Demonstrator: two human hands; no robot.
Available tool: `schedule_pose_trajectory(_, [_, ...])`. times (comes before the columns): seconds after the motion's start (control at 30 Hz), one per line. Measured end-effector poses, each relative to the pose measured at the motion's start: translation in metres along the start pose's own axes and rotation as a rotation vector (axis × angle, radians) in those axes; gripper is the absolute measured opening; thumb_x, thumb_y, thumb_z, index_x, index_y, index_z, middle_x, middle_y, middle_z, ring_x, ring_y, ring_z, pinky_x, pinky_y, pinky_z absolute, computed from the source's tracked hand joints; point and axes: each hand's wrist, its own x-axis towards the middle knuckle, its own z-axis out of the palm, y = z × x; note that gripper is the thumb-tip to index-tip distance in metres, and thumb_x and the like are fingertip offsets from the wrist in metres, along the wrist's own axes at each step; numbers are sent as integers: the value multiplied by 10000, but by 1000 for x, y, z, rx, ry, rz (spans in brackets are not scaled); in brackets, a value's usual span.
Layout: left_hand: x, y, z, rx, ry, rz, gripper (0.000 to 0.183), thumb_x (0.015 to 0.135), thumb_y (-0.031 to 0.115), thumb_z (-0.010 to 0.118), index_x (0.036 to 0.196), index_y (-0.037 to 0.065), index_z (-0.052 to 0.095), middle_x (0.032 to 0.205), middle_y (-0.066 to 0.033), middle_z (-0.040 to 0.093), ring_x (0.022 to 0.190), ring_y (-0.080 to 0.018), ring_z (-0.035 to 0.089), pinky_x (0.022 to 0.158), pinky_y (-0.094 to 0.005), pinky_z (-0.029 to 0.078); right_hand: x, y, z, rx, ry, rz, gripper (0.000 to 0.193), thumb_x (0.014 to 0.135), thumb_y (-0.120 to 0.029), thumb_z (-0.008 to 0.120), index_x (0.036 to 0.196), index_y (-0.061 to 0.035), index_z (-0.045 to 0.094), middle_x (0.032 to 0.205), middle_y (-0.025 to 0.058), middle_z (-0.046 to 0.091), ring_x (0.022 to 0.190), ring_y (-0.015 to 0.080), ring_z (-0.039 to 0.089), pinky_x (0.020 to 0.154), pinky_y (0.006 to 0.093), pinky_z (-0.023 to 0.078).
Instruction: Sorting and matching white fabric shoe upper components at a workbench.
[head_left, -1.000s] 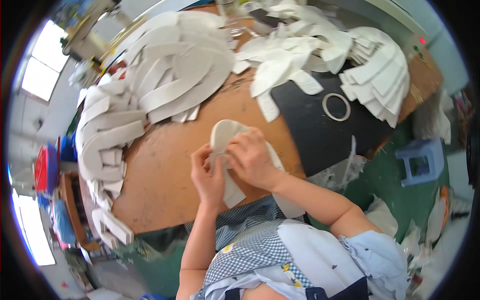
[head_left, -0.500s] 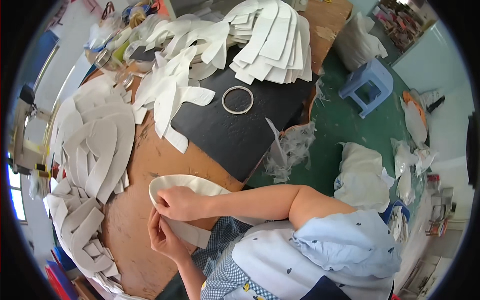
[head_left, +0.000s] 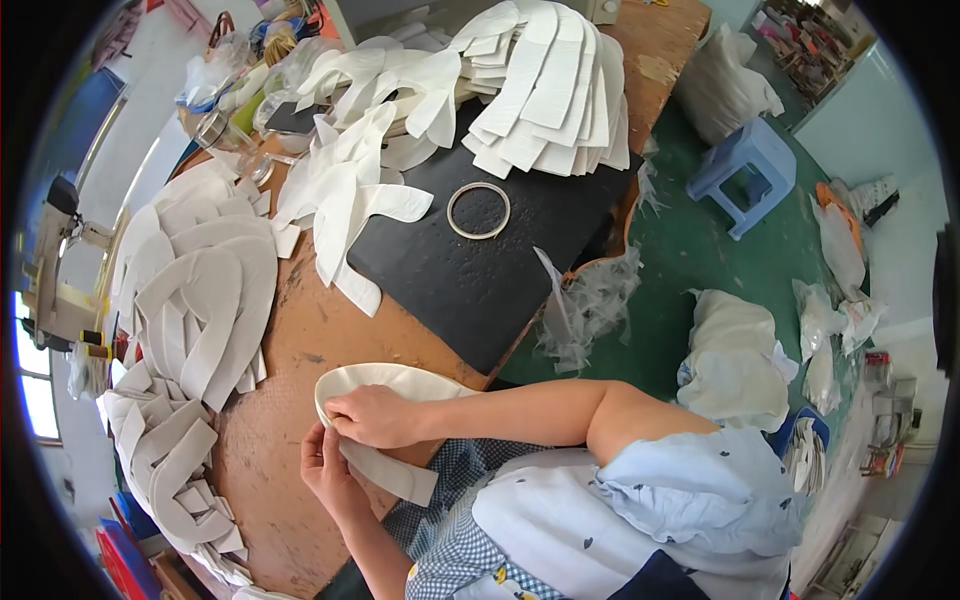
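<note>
Near the table's front edge I hold a curved white U-shaped piece point(head_left: 390, 373) of soft-looking sheet material. My right hand point(head_left: 372, 415) is closed on its bend, fingers pinching the edge. Just below, my left hand point(head_left: 333, 472) has its fingertips pressed together at the same edge, thumb and fingers meeting close to the right hand. One arm of the piece passes behind my right forearm, while the other hangs down toward my lap with its end showing. Whatever lies between the fingertips is hidden.
Grey-white curved pieces point(head_left: 215, 300) lie heaped along the left. White cut pieces point(head_left: 545, 80) are stacked at the back beside a black mat point(head_left: 440, 270) bearing a ring-shaped roll of tape point(head_left: 453, 222). Plastic scraps point(head_left: 590, 310) hang at the right edge; a blue stool point(head_left: 742, 175) stands beyond.
Both hands stay at the bend of the white piece, with only a slight shift of the fingers. The whole view has moved a little.
</note>
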Motion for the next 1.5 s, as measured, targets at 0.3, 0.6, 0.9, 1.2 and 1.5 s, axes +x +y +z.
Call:
schedule_pose_trajectory(0.3, [3,-4,-9,-13,52,-50,205,887,87,634,1042,-47,625,912,-59,651,791,-97,599,705,-215,482,-1,8,-4,472,-158,221,174,894,-114,481,762,-36,562,664,33,581,618,95,563,525,265,465])
schedule_pose_trajectory(0.6, [2,-4,6,291,60,175,202,914,82,592,1088,-20,597,1002,-76,648,883,-123,607,760,-236,482,2,17,-7,425,-140,204,136,869,-86,483,786,-27,573,629,42,581,557,106,554,511,262,463])
schedule_pose_trajectory(0.9, [44,-21,-83,328,232,259,202,894,18,566,1088,-38,557,934,-69,627,829,-104,577,725,-223,472,-8,6,-35,927,-109,159,131,910,-141,513,841,-59,588,720,11,604,610,78,575,544,238,487])
schedule_pose_trajectory(1.2, [41,-13,-198,651,663,353,231,933,117,556,1104,-37,572,944,-96,610,853,-170,574,755,-271,473,-6,-50,-114,448,413,-134,128,880,-134,517,815,-47,584,722,32,607,590,115,540,546,302,450])
schedule_pose_trajectory(1.5, [27,-24,-140,1085,539,396,346,915,219,608,1152,-30,564,1066,-194,594,856,-272,612,746,-353,494,11,21,-9,-687,142,-482,192,835,-197,595,937,-36,618,992,136,592,948,298,569,804,394,467])
